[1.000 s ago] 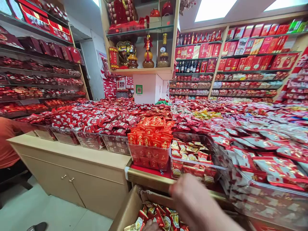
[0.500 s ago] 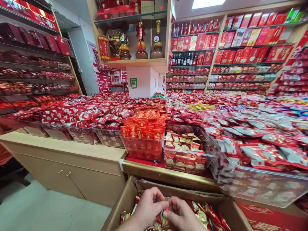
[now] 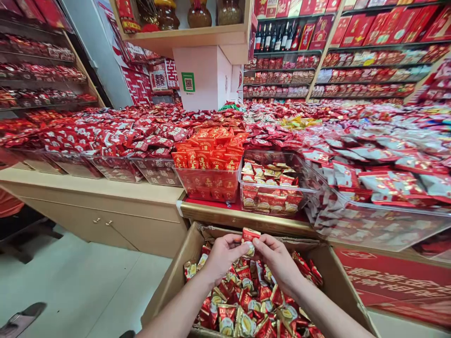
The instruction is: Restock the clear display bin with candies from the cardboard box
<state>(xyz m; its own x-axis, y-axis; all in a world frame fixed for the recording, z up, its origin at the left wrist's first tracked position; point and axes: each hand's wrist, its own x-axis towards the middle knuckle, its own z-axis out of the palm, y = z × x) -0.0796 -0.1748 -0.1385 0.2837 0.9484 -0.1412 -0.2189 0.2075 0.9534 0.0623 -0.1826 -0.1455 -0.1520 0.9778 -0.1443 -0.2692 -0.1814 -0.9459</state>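
Observation:
Between my two hands is a small red-and-gold candy packet (image 3: 251, 236), its printed front turned toward me. My left hand (image 3: 225, 253) pinches its left side between thumb and fingers. On the right edge, my right hand (image 3: 275, 256) grips it the same way. Both hands are over an open cardboard box (image 3: 172, 286) filled with loose durian candy packets (image 3: 246, 300) of the same red, gold and white look. Just beyond the box, a clear bin (image 3: 271, 199) holds similar packets standing in rows.
Left of that bin stands a clear bin of orange-red packets (image 3: 207, 164). A large bin of white-and-red packets (image 3: 380, 188) is on the right. The gold counter edge (image 3: 243, 218) runs behind the box. A red printed carton (image 3: 394, 281) lies right of it. A shoe (image 3: 24, 319) shows lower left.
The view has tilted down, showing more of the box and its packets. My hands have moved a little apart, and the packet between them now shows plainly.

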